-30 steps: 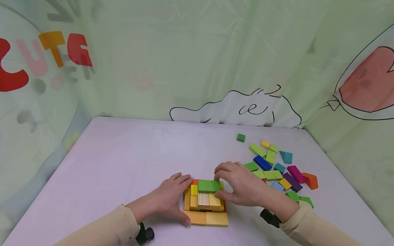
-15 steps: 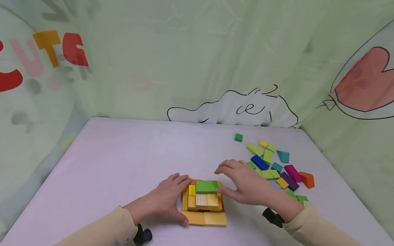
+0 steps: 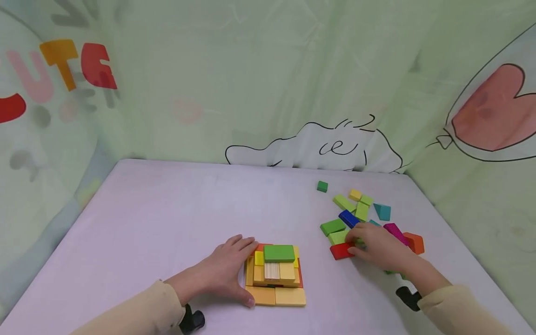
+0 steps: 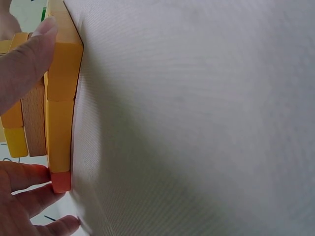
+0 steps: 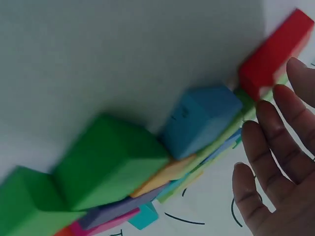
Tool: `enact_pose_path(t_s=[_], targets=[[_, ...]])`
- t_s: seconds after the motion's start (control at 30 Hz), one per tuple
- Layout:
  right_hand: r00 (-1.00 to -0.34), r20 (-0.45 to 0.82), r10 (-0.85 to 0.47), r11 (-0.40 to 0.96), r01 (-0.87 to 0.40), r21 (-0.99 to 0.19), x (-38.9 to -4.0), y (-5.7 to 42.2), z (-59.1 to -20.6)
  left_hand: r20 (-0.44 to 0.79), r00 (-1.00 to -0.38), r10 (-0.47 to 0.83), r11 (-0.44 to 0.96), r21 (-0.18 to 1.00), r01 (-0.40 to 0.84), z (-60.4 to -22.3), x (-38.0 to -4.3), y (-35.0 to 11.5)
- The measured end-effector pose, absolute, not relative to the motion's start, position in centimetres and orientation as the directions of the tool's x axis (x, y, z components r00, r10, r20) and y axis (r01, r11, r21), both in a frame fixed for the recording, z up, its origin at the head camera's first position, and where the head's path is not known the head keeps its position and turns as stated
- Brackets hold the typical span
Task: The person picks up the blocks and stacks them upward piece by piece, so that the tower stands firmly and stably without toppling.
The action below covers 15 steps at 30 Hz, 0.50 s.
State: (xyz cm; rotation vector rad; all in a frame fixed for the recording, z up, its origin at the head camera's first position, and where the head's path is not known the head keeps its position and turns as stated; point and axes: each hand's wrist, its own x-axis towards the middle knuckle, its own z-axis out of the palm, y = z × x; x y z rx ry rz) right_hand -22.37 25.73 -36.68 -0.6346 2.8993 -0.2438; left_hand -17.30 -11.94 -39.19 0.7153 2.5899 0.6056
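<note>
A low stepped stack of wooden blocks (image 3: 290,297), mostly orange and yellow, sits in front of me with a green block (image 3: 279,253) on top. My left hand (image 3: 224,270) spans its left side, thumb at the near corner and fingers by the far end. In the left wrist view, the thumb rests on an orange block (image 4: 64,69) while fingertips touch a red block (image 4: 61,182). My right hand (image 3: 385,246) is over the loose blocks, thumb and fingertips beside another red block (image 3: 340,251). The right wrist view has its fingers extended near that block; contact cannot be judged.
Loose blocks spread at the right: a light green one (image 3: 343,203), a blue one (image 3: 349,218), a magenta one (image 3: 395,233), an orange one (image 3: 414,243) and several others. A small dark green block (image 3: 322,186) lies apart toward the back. Printed curtains surround the table (image 3: 188,200).
My right hand has left the green block on the stack and moved right to the loose red block. The left hand stays at the stack's side. The view has shifted slightly.
</note>
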Motion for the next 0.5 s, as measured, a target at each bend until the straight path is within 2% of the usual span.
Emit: enact_pose_path(t_s=[0.17,0.37,0.5], targets=[[-0.903,-0.118,-0.414,0.905,-0.394,-0.162,-21.3,26.1,-37.5,-0.234,-0.797,0.557,0.773,0.497,0.394,-39.5,-17.3,-12.0],[-0.887,-0.15,-0.437,0.891,-0.405,-0.203,-19.7,25.3,-37.9,-0.234,-0.797,0.557,0.775,0.49,0.398,-39.7,-17.4,-12.1],[-0.882,-0.134,-0.452,0.885,-0.425,-0.189,-18.8,25.2,-38.1,-0.231,-0.795,0.561,0.774,0.487,0.405,-39.6,-17.4,-12.0]])
